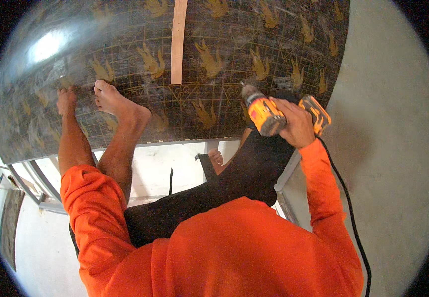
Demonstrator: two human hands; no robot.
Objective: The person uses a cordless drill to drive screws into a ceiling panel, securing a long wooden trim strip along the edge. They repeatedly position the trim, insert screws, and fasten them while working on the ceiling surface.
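Observation:
My right hand [294,121] is wrapped round the grip of an orange and black power drill [266,115]. The drill's tip points up and left, over a dark sheet [130,94] patterned with gold bird-like figures; I cannot tell whether it touches. At the sheet's left part, my left hand [66,100] rests with its fingers curled; whatever they may hold is too small to make out. One bare foot [118,103] of mine stands on the sheet beside that hand. A pale wooden strip [178,44] lies on the sheet between both hands.
Grey metal framing [31,175] shows below the sheet's near edge, with my other foot [216,159] lower down. A black cord [349,203] runs along my right arm. A grey concrete surface [393,123] lies to the right.

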